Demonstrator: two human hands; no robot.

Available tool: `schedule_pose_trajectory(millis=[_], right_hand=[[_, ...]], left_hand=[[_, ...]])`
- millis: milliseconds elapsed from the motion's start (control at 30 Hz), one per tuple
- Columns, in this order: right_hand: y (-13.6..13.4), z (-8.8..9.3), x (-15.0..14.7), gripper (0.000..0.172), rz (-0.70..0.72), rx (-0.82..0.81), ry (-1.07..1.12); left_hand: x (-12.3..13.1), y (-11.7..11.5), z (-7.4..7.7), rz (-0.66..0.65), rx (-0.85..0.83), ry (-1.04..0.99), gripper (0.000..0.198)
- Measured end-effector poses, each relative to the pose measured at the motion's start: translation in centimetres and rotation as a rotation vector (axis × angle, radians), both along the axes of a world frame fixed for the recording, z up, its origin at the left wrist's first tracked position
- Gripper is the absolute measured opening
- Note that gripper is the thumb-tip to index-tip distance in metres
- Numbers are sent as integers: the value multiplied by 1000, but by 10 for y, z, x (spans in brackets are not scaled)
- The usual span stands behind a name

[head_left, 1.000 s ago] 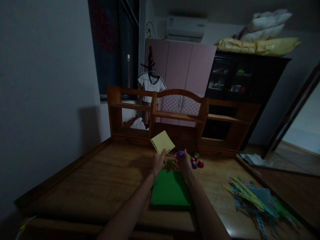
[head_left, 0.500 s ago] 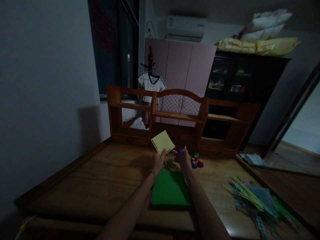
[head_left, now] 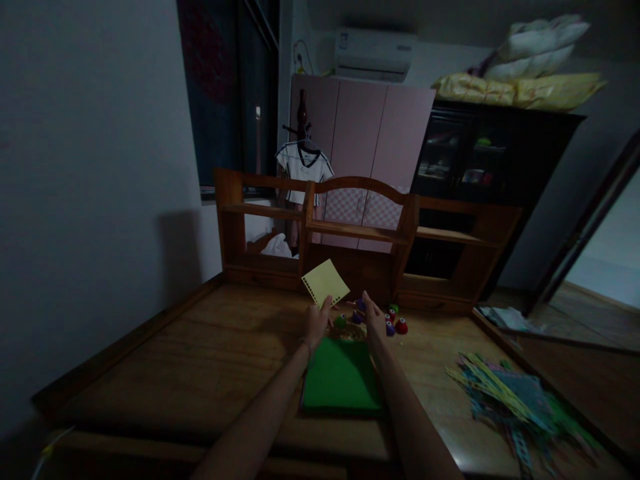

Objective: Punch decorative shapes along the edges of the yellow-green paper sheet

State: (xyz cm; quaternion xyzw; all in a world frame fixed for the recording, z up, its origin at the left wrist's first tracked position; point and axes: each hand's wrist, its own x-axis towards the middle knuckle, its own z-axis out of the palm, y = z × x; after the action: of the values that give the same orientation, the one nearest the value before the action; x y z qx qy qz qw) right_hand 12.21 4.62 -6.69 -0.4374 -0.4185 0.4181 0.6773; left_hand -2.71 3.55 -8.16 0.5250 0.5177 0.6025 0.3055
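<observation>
My left hand (head_left: 317, 325) pinches a yellow sheet of paper (head_left: 326, 283) by its lower corner; a row of small holes runs along its left edge. My right hand (head_left: 373, 316) is beside it, fingers closed around a small purple thing (head_left: 359, 305) that looks like a paper punch and is partly hidden. Below both hands lies a green square pad (head_left: 342, 379), perhaps a stack of sheets. Just past its far edge are a green punch-like piece (head_left: 341, 321) and a pale heap of small bits (head_left: 354, 332). Right of my right hand stand several similar pieces, including a red one (head_left: 401, 326).
A messy pile of coloured paper strips (head_left: 505, 393) lies on the right of the wooden table (head_left: 200, 353). A wooden shelf unit (head_left: 357, 231) runs along the back edge. The wall (head_left: 100, 200) rises at the left; a low rim borders the table.
My right hand has turned, with its fingers drawn closer together and the purple punch now lower and more hidden. My left hand and the yellow sheet have hardly moved.
</observation>
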Motion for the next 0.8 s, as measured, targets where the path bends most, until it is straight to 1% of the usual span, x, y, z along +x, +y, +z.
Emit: schedule_pose_trajectory(millis=[67, 167, 267, 367, 500, 633, 700, 800], right_hand=[[0, -1, 0, 45, -11, 11, -40], [1, -2, 0, 45, 26, 15, -78], [3, -4, 0, 44, 65, -12, -80], [4, -5, 0, 42, 74, -15, -64], [5, -7, 0, 41, 77, -24, 12], [5, -8, -2, 42, 129, -28, 83], [5, -6, -2, 42, 169, -46, 145], [5, -3, -3, 43, 275, -74, 272]], left_hand=[[0, 1, -1, -4, -6, 3, 60], [-1, 1, -1, -10, -12, -2, 59], [-1, 0, 0, -19, -17, -3, 60], [-1, -1, 1, -27, -3, 12, 61], [-1, -2, 2, -27, -12, 26, 61], [-1, -3, 3, -19, -3, 37, 61], [0, -3, 3, -21, -8, 37, 61], [0, -1, 1, -16, -24, 40, 60]])
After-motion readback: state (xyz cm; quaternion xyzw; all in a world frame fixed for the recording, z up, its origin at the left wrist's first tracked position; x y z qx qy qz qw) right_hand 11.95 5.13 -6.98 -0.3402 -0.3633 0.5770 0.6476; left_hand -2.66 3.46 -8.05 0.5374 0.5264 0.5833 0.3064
